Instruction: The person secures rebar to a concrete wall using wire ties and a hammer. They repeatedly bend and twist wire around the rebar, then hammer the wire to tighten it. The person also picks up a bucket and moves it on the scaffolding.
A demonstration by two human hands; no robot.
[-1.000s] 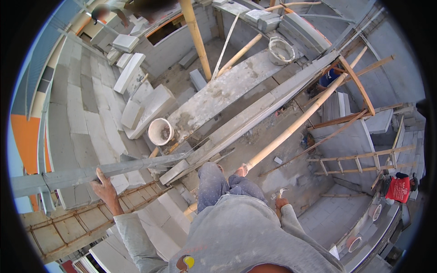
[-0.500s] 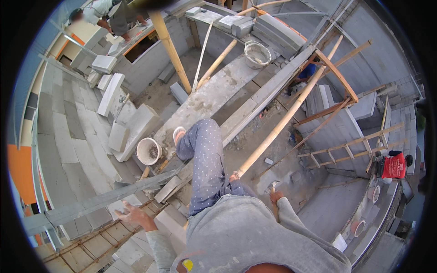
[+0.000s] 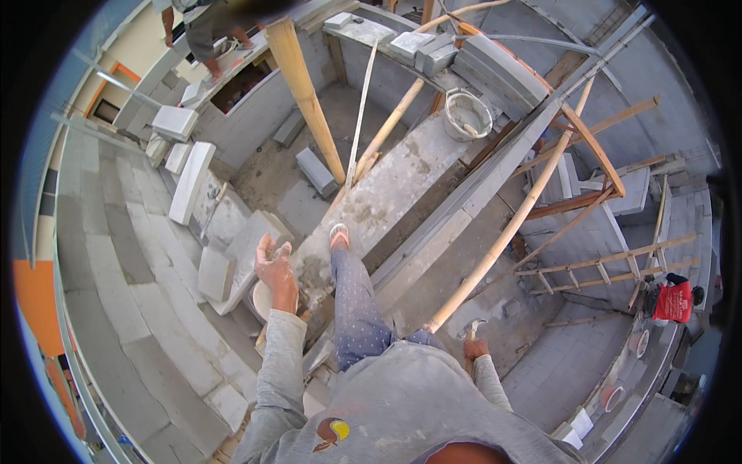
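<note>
plank (image 3: 386,193): rough, mortar-crusted | poles (image 3: 305,89): smooth bamboo | blocks (image 3: 193,182): matt grey | hammer (image 3: 473,329): metal head

The left arm, in a grey sleeve, is extended forward and upward from the torso, which is taken as the reference. The left hand (image 3: 276,267) is held well ahead of the torso, fingers loosely spread and slightly curled, nothing gripped. The right arm is bent close beside the torso. The right hand (image 3: 474,348) is closed around a hammer (image 3: 471,330) handle, just ahead of the torso.
</note>
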